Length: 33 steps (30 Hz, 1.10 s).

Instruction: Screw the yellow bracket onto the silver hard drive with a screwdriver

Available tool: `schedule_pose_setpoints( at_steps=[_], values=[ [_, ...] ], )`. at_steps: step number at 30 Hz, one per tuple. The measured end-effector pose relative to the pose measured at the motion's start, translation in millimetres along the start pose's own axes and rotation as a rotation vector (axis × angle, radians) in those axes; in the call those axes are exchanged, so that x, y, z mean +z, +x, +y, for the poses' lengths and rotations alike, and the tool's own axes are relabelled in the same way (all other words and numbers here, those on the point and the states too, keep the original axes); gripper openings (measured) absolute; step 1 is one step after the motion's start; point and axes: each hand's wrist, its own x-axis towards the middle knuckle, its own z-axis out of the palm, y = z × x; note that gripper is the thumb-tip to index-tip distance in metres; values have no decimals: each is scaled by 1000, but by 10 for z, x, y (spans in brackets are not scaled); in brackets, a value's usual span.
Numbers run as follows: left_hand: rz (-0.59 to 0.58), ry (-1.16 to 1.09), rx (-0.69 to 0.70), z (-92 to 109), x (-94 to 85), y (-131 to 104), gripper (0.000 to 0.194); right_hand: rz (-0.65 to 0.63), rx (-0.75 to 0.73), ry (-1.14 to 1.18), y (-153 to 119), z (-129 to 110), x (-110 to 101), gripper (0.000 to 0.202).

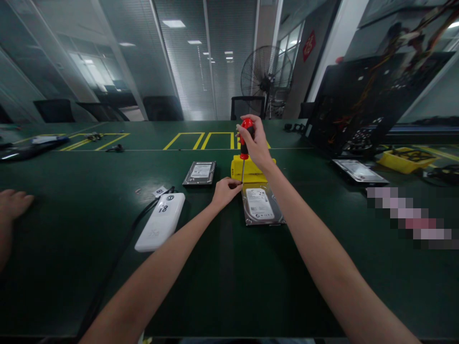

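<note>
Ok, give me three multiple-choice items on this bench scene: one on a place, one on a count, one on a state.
1. Where is the yellow box?
A. behind the near drive
B. on the white pack
C. at the table's near edge

2. How many hard drives lie by the hands?
A. one
B. two
C. four

3. How does the screwdriver stand?
A. flat on the table
B. upright, tip down
C. tip up

Answers: 1 A, it sits just beyond that drive. 2 B, the near drive and another to its left. 3 B, the right hand grips the red handle on top; the left hand pinches near the tip.
</note>
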Motion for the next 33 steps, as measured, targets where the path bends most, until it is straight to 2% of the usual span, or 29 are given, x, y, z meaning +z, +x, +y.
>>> schedule_pose_setpoints(
  at_steps=[11, 27, 29, 33],
  values=[
    [23, 8, 73, -48, 30, 48, 11, 26, 22, 45, 2, 45, 3, 44],
    [5, -27, 64, -78, 30, 67, 13, 22, -31, 6, 22, 109, -1, 43],
    [-14, -41, 57, -65, 15, 65, 16, 27, -28, 13, 23, 110, -4, 43],
    [-18, -137, 3, -72, 30, 69, 42, 38, -21, 16, 29, 111, -5, 44]
  ],
)
